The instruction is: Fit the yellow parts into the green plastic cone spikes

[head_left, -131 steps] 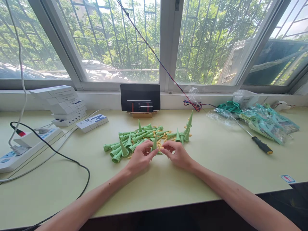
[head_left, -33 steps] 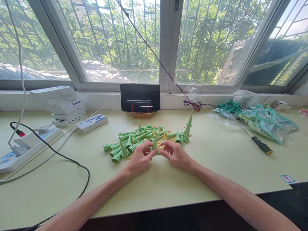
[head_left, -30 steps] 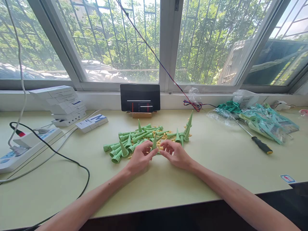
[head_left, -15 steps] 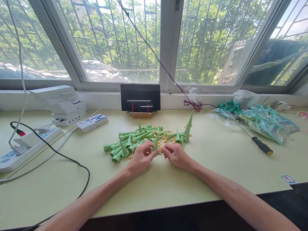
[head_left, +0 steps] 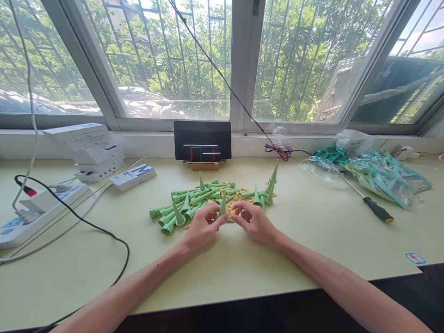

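Note:
My left hand (head_left: pixel 203 225) is closed around a green plastic cone spike (head_left: pixel 223 204), its point upward. My right hand (head_left: pixel 255 223) is beside it, with fingers curled and thumb near the spike's lower part; whatever lies between those fingertips is too small to make out. Behind both hands spreads a heap of green ribbed spikes (head_left: pixel 168 227), some lying down and some standing on their wide ends. Small yellow pegs (head_left: pixel 245 196) are scattered among them. To the right of the heap, a cluster of green spikes (head_left: pixel 269 190) stands upright, one stacked high.
White boxes (head_left: pixel 92 150) and a power strip (head_left: pixel 45 215) with cables occupy the left. A tablet (head_left: pixel 203 132) with a phone before it stands by the window. On the right are a screwdriver (head_left: pixel 378 209) and bagged pale-green parts (head_left: pixel 385 173). The table's front edge runs below my forearms.
The spike in my left hand has shifted slightly left and stands more upright. My right thumb and fingers have moved a little, with the thumb now reaching further toward the spike.

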Tool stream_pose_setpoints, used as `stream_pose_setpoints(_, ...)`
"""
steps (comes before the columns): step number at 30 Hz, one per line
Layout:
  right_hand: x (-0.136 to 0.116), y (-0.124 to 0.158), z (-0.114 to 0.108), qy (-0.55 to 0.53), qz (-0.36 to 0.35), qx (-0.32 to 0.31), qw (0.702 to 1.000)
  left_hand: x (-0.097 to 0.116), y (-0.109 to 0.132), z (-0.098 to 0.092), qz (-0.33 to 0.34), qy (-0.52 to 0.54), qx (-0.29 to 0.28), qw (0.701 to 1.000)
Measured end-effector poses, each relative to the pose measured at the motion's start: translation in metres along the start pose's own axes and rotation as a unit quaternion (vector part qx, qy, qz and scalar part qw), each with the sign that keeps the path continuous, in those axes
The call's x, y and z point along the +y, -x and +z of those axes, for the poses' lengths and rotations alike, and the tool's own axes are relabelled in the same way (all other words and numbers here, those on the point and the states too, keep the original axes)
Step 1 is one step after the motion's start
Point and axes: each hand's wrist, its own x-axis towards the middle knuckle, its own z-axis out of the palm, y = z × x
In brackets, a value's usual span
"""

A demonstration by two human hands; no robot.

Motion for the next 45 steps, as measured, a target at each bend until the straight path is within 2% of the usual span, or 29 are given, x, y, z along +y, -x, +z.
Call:
stream_pose_setpoints(14,0.0030,-0.0008,0.0007,0.027,-0.009,-0.012,1.000,-0.0024,0.0010,0.0000,0.042,-0.044,-0.009,0.998)
stream_pose_setpoints(25,0.0071,-0.0002,0.0011,0.049,-0.008,-0.028,0.998,-0.0007,0.0010,0.0005,0.050,-0.054,-0.022,0.997)
stream_pose_setpoints(38,0.0025,-0.0004,0.0016,0.006,-0.004,-0.003,1.000,-0.0016,0.0000,-0.0011,-0.003,0.002,-0.017,1.000)
stream_pose_setpoints(45,0.0040,-0.0010,0.0016,0.009,-0.004,-0.004,1.000,-0.0024,0.0004,-0.0007,0.013,-0.001,-0.018,1.000)
